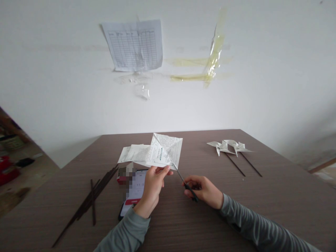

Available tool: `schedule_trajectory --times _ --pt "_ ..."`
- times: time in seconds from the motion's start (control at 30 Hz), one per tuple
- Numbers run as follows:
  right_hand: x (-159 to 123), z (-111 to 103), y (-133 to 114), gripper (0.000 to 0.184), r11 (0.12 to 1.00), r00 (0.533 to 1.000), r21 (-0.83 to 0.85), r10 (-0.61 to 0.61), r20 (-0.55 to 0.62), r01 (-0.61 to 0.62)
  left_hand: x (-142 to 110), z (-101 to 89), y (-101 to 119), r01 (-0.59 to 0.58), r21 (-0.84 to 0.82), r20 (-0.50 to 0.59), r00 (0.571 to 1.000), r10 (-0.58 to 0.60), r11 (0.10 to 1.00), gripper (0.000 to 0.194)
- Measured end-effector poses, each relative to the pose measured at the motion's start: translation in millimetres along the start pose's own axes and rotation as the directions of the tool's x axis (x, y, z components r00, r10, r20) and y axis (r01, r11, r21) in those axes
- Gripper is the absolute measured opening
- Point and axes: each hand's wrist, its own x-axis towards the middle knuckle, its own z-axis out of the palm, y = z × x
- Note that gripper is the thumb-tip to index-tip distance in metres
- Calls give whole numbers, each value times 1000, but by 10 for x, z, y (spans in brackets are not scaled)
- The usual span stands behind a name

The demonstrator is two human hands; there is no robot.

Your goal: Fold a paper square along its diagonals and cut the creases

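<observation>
My left hand (153, 185) pinches the lower edge of a square printed paper (165, 150) and holds it up above the brown table (275, 189). My right hand (203, 190) is closed round the black handles of a pair of scissors (183, 182). The scissor blades point up and left and meet the paper at its lower corner. Under the left hand lies a phone (133, 196) with a lit screen.
Several thin dark sticks (91, 196) lie on the left of the table. More paper sheets (132, 153) lie behind the held one. Two white paper pinwheels on sticks (231, 148) lie at the right rear. A printed table sheet (135, 45) and tape hang on the white wall.
</observation>
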Motion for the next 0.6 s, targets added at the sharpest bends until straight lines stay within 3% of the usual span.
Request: schedule_trajectory --times 0.6 --pt "5 -5 19 75 1000 1000 2 -7 3 7 -15 19 7 7 9 6 1000 -7 1000 46"
